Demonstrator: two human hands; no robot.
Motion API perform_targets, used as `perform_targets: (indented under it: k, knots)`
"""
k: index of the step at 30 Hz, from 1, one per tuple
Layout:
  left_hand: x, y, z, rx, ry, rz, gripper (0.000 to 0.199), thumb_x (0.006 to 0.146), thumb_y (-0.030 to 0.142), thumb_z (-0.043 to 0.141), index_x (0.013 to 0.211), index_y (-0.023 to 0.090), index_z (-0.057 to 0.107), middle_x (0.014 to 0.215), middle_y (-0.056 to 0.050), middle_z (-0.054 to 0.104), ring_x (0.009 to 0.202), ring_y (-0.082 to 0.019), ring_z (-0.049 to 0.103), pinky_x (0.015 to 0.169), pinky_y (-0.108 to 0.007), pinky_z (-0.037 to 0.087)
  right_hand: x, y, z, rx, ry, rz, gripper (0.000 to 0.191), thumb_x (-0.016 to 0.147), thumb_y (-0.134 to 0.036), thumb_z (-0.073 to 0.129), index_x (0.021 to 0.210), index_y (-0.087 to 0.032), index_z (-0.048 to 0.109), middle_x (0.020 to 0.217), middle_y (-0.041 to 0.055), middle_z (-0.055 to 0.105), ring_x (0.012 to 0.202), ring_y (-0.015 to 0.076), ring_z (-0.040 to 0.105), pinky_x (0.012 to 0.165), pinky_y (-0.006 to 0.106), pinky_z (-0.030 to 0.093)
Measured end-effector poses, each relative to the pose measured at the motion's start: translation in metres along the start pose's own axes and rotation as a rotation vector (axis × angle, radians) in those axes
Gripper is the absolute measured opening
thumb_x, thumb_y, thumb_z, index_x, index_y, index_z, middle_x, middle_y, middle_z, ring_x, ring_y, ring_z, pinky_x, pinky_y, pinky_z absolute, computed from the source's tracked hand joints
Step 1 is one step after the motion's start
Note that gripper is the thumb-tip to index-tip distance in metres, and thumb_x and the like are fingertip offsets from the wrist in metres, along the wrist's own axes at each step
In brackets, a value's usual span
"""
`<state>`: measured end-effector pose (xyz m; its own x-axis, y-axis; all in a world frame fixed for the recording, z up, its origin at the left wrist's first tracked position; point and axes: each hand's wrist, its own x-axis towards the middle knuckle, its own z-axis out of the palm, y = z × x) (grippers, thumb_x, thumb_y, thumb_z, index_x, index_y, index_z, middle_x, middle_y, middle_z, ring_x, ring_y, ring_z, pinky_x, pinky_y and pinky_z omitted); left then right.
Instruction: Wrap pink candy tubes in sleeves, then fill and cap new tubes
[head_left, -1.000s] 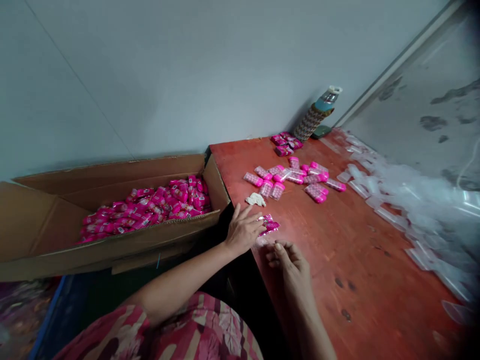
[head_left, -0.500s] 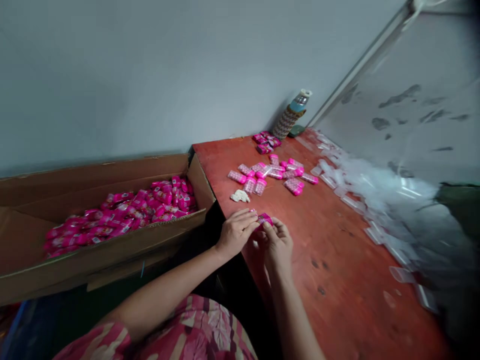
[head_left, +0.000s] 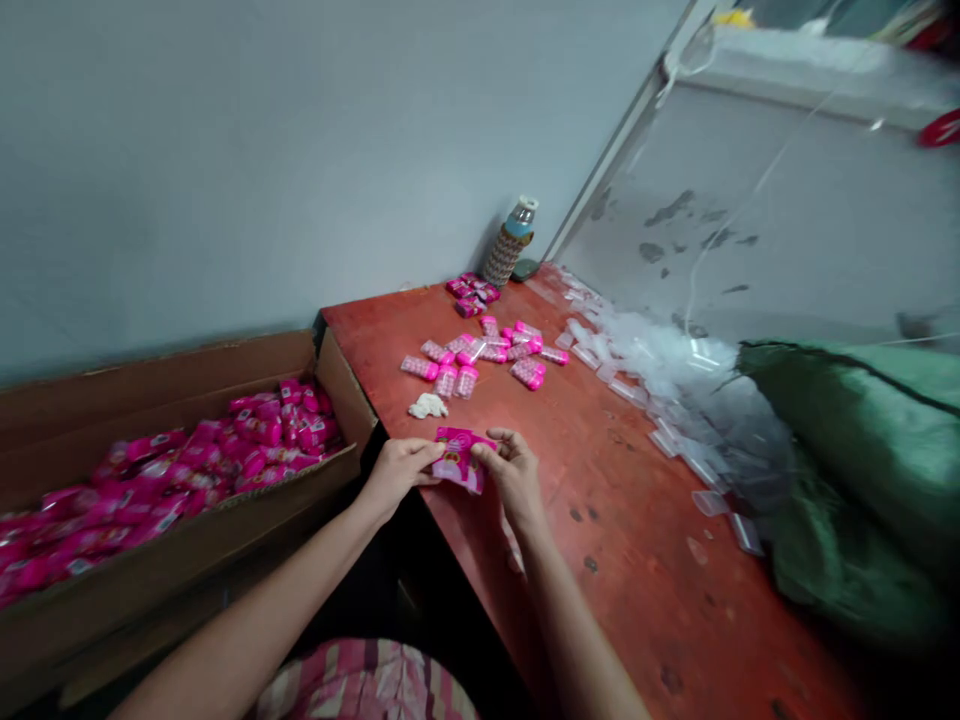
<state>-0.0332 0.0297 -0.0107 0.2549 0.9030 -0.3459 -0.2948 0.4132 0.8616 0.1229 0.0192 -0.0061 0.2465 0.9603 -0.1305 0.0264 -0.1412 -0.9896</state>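
A pink printed wrapper [head_left: 459, 462] is spread fairly flat between my hands, above the near edge of the table. My left hand [head_left: 405, 470] pinches its left side between thumb and fingers. On the opposite side my right hand [head_left: 516, 472] grips the upper right corner, thumb on top. Whether anything is inside the wrapper I cannot tell. Just beyond it sits a crumpled whitish lump [head_left: 428, 405]. Farther back lie several small clear containers with pink caps [head_left: 466, 380], filled with small pale pink pieces.
To the left, a long cardboard box [head_left: 346, 470] holds many pink wrapped packs [head_left: 202, 455]. A bottle in a woven sleeve [head_left: 510, 245] stands by the wall, near more pink packs [head_left: 472, 293]. Clear plastic containers [head_left: 675, 365] and a green sack [head_left: 862, 440] cover the red table's [head_left: 600, 600] right side.
The pink wrapper, bunched between my fingers before, is now opened out flat. My hands are farther apart. The view has swung to the right, showing more of the green sack.
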Motion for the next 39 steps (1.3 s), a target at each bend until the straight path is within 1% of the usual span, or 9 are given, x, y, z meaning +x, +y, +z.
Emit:
perform_targets:
  k: [5,8,11,14,17,22,26,29,39]
  knots:
    - [0.012,0.008,-0.015,0.199,0.133,0.149,0.03,0.067,0.042,0.064,0.072,0.013,0.068,0.065,-0.003,0.065,0.061,-0.016,0.059,0.063,-0.028,0.049,0.014,0.019,-0.013,-0.562,-0.057,-0.252,0.032,0.061,-0.036,0.071,0.089,-0.024,0.061,0.078,0.0021,0.063,0.073,0.0194,0.058,0.064,0.03,0.044]
    - [0.034,0.026,-0.024,0.525,0.192,0.396,0.029,0.075,0.043,0.055,0.076,0.017,0.067,0.075,-0.003,0.067,0.074,-0.02,0.06,0.073,-0.031,0.046,0.044,0.003,-0.025,-0.651,-0.053,-0.359,0.041,0.068,-0.045,0.065,0.103,-0.024,0.058,0.098,0.0071,0.062,0.089,0.0239,0.057,0.075,0.036,0.044]
    - [0.069,0.043,-0.025,0.844,0.325,0.562,0.028,0.082,0.038,0.044,0.089,0.019,0.064,0.107,-0.008,0.063,0.105,-0.026,0.053,0.092,-0.041,0.037,0.099,-0.025,-0.033,-0.747,-0.04,-0.472,0.046,0.077,-0.05,0.053,0.112,-0.021,0.054,0.11,0.0107,0.058,0.101,0.0251,0.053,0.083,0.038,0.042]
    - [0.105,0.05,-0.014,1.134,0.409,0.506,0.028,0.085,0.034,0.039,0.089,0.019,0.063,0.134,-0.011,0.044,0.125,-0.034,0.031,0.098,-0.057,0.022,0.168,-0.047,-0.032,-0.971,-0.105,-0.552,0.055,0.079,-0.054,0.048,0.12,-0.018,0.049,0.127,0.0135,0.047,0.118,0.0261,0.041,0.095,0.038,0.034]
    - [0.131,0.05,0.0,1.274,0.419,0.373,0.03,0.085,0.036,0.038,0.088,0.021,0.064,0.141,-0.01,0.032,0.128,-0.04,0.023,0.094,-0.066,0.018,0.23,-0.056,-0.019,-1.241,-0.178,-0.49,0.067,0.076,-0.064,0.043,0.129,-0.023,0.04,0.14,0.0132,0.029,0.126,0.0313,0.028,0.097,0.046,0.028]
    - [0.163,0.044,0.02,1.315,0.416,0.336,0.032,0.086,0.035,0.036,0.096,0.023,0.064,0.14,-0.01,0.035,0.128,-0.041,0.022,0.09,-0.072,0.013,0.283,-0.049,-0.003,-1.508,-0.339,-0.401,0.069,0.073,-0.073,0.034,0.129,-0.033,0.038,0.14,0.011,0.029,0.122,0.0384,0.029,0.091,0.061,0.022]
    - [0.184,0.042,0.043,1.318,0.339,0.375,0.028,0.086,0.034,0.038,0.087,0.023,0.064,0.133,-0.006,0.046,0.128,-0.039,0.023,0.09,-0.073,0.007,0.279,-0.036,-0.015,-1.528,-0.359,-0.452,0.06,0.078,-0.066,0.032,0.128,-0.033,0.039,0.141,0.0091,0.028,0.12,0.0342,0.033,0.094,0.061,0.011]
    - [0.186,0.037,0.067,1.313,0.242,0.38,0.027,0.086,0.033,0.038,0.084,0.023,0.063,0.124,-0.004,0.053,0.126,-0.036,0.026,0.091,-0.072,0.007,0.257,-0.027,-0.037,-1.547,-0.383,-0.509,0.053,0.084,-0.057,0.03,0.131,-0.031,0.036,0.143,0.0095,0.025,0.123,0.0319,0.03,0.095,0.056,0.015]
    - [0.109,0.004,0.141,1.083,-0.116,0.36,0.024,0.084,0.029,0.041,0.078,0.022,0.064,0.112,-0.001,0.062,0.125,-0.035,0.029,0.095,-0.068,0.002,0.134,-0.011,-0.145,-1.484,-0.402,-0.523,0.051,0.082,-0.044,0.045,0.129,-0.025,0.042,0.142,0.0138,0.028,0.128,0.03,0.027,0.098,0.051,0.02]
